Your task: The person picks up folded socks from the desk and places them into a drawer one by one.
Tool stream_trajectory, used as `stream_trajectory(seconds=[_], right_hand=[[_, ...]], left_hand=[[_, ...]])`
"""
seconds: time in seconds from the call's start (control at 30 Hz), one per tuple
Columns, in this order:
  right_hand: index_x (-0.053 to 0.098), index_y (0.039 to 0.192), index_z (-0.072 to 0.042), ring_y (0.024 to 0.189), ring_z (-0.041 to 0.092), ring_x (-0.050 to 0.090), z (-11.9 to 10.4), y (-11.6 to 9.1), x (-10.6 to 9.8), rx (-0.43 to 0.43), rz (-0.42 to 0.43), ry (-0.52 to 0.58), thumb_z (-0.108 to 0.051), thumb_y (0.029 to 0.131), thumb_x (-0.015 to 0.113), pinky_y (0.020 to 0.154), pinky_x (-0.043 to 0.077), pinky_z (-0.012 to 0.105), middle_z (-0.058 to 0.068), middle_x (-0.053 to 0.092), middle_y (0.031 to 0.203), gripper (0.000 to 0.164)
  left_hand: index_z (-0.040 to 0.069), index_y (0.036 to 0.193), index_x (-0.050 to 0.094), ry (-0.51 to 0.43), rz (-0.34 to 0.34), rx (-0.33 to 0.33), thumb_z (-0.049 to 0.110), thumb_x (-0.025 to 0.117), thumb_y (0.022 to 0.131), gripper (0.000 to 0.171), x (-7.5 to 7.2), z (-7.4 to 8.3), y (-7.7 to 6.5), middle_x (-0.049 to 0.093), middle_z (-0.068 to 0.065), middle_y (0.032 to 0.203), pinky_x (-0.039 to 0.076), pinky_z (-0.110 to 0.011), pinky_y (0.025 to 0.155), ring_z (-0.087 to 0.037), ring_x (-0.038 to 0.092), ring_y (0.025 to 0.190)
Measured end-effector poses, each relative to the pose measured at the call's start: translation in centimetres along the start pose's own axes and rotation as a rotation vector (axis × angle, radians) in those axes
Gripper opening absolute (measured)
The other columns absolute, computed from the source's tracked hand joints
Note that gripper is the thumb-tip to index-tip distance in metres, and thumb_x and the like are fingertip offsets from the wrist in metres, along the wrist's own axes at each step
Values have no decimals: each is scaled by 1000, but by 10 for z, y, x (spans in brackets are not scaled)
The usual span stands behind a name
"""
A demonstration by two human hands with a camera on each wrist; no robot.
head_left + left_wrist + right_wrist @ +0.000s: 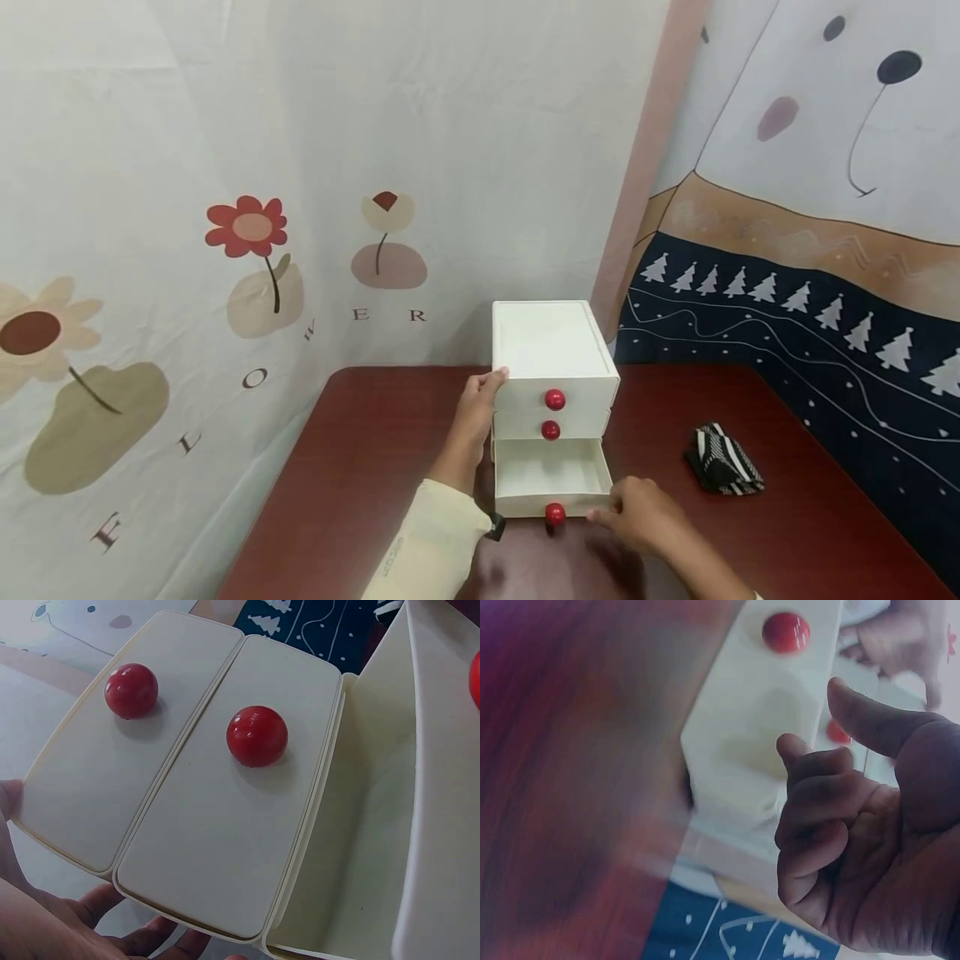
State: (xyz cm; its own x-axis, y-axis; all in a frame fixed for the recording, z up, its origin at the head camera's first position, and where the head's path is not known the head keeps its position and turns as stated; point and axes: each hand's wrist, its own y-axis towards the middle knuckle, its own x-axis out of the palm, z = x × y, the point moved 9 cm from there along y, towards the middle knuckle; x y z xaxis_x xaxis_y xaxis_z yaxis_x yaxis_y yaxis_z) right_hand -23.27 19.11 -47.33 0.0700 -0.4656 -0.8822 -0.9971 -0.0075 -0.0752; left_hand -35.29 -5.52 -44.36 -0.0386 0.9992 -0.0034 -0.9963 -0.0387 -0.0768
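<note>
A small white drawer cabinet (551,337) with red ball knobs stands on the table. Its bottom drawer (551,506) is pulled out, and the inside that shows is bare. My left hand (474,408) rests along the cabinet's left side, thumb at the upper front corner. In the left wrist view, its fingers (150,937) spread along that side, beside the two closed drawers. My right hand (645,512) is at the right end of the bottom drawer's front. In the right wrist view its fingers are loosely bent, thumb held apart, nothing between them; contact with the drawer is unclear.
A folded black-and-white patterned cloth item (723,460) lies on the dark red table (360,475), right of the cabinet. Behind the table hangs a printed curtain (465,167) with flowers and a bear design.
</note>
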Motion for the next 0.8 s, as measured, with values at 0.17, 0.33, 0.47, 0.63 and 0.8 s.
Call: stream_trajectory(seconds=[0.17, 0.33, 0.47, 0.63, 0.8], right_hand=[[64, 71, -16, 65, 16, 51, 25, 6, -27, 6, 62, 59, -37, 97, 83, 61, 40, 33, -2, 57, 68, 37], [72, 89, -13, 74, 19, 56, 61, 15, -54, 49, 131, 50, -40, 102, 76, 66, 44, 36, 1, 66, 81, 30], [72, 113, 0, 97, 43, 64, 92, 22, -67, 90, 166, 2, -40, 103, 72, 79, 53, 54, 24, 70, 106, 42], [49, 143, 11, 127, 72, 37, 131, 30, -81, 222, 131, -18, -46, 105, 67, 97, 41, 79, 51, 39, 139, 70], [46, 138, 10, 120, 68, 29, 161, 41, -94, 271, 65, 2, -46, 107, 62, 94, 37, 77, 52, 32, 136, 66]], left_hand=[[9, 146, 55, 11, -2, 0, 61, 62, 101, 69, 1, 1, 1, 55, -22, 156, 41, -64, 123, -41, 55, 144], [8, 146, 55, 13, -4, -3, 60, 62, 102, 68, 0, 0, 0, 54, -22, 157, 39, -65, 124, -42, 54, 146], [9, 145, 56, 20, -8, -3, 61, 62, 102, 67, 1, -1, 0, 56, -21, 156, 40, -65, 123, -42, 55, 144], [11, 143, 57, 32, -10, -5, 63, 62, 101, 67, 2, -2, 0, 57, -20, 154, 40, -67, 122, -41, 55, 144], [10, 142, 58, 55, 8, 4, 63, 62, 101, 67, 0, -2, 0, 57, -22, 155, 40, -67, 121, -42, 55, 143]])
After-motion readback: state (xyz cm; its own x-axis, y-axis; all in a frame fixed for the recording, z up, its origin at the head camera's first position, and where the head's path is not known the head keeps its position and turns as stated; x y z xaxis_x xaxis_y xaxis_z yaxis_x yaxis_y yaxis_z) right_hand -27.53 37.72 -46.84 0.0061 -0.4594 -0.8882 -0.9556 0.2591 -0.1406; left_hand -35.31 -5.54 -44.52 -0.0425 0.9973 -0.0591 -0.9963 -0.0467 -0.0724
